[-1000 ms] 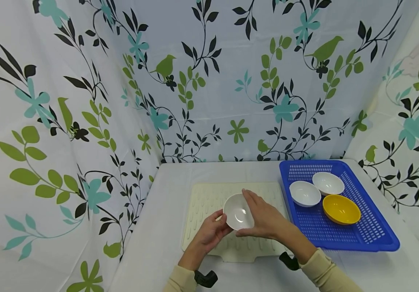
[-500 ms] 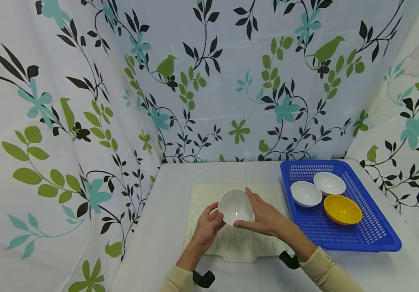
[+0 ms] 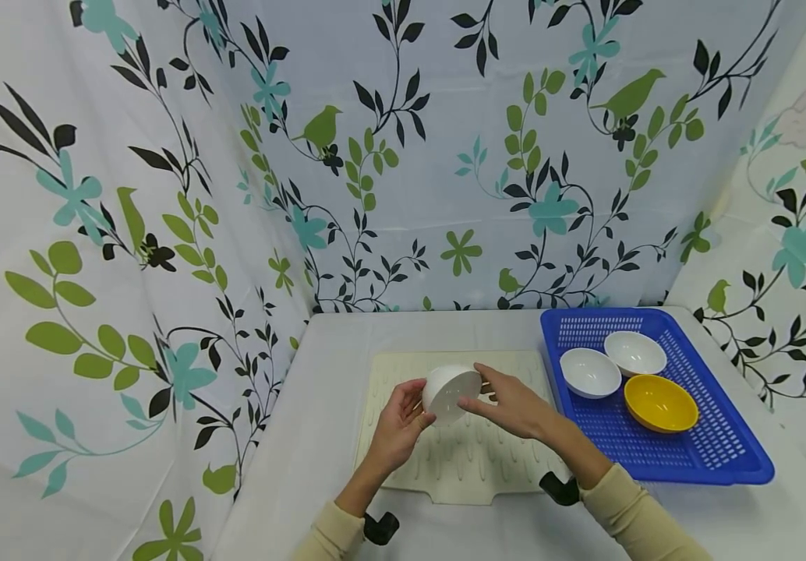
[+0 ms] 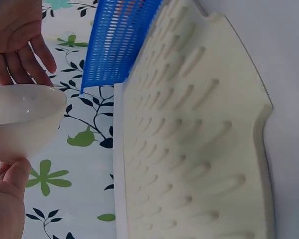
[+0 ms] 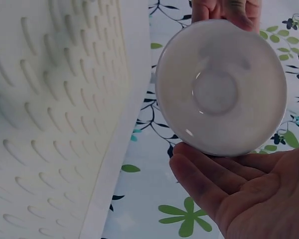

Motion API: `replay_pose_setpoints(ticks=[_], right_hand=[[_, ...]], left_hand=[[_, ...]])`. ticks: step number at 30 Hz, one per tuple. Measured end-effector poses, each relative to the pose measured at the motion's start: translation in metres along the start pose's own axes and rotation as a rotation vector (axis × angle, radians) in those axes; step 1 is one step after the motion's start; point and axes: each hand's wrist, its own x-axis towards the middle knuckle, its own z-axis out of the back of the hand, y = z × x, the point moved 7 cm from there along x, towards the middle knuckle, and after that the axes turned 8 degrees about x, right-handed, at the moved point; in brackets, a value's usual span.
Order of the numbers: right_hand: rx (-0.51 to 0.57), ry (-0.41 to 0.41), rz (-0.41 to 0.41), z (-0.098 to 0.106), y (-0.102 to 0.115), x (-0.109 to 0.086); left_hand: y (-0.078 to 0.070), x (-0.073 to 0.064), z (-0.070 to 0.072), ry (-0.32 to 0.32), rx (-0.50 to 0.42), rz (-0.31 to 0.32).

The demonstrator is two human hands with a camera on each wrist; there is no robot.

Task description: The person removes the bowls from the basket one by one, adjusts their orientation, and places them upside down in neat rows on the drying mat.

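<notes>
Two bare hands are flanking a small, glossy white round bowl (image 3: 452, 396), which is hanging in the air above a cream rectangular mat with raised oblong ridges (image 3: 476, 471). The bowl is leaning on its side, its opening facing the right hand. At the bowl's left, the left hand (image 3: 397, 422) is pinching it, the thumb lying at the rim and the fingers reaching behind the wall. Across from it, the right hand (image 3: 518, 407) is spreading, thumb apart, its fingers fairly straight and their tips lying at the opposite rim; how firmly they are pressing, I cannot tell.

Beneath everything, a white cloth-covered table (image 3: 333, 354) is supporting the mat, whose short tab is pointing toward the person. Just beside the mat's right edge, a blue rectangular plastic basket with a perforated bottom (image 3: 729, 474) is holding three more bowls: a round yellow bowl (image 3: 661, 403) is sitting nearest the person, while a left white bowl (image 3: 590, 374) and a far white bowl (image 3: 635, 354) are resting behind it, all opening upward. Pale beige sleeves (image 3: 638, 510) are covering both forearms, and a white curtain printed with green birds, teal flowers and black leaves (image 3: 438, 187) is hanging behind.
</notes>
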Motion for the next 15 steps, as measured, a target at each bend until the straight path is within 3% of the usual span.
replay_pose_setpoints(ticks=[3, 12, 15], right_hand=[[0.011, 0.01, -0.009, 0.0, -0.002, 0.003], [0.027, 0.067, -0.035, -0.008, -0.015, 0.017], [0.037, 0.091, -0.016, -0.014, -0.018, 0.023]], left_hand=[[-0.005, 0.0, 0.001, 0.013, 0.13, -0.08], [-0.023, -0.002, -0.001, 0.095, 0.633, -0.493], [-0.025, -0.003, -0.001, 0.097, 0.778, -0.593]])
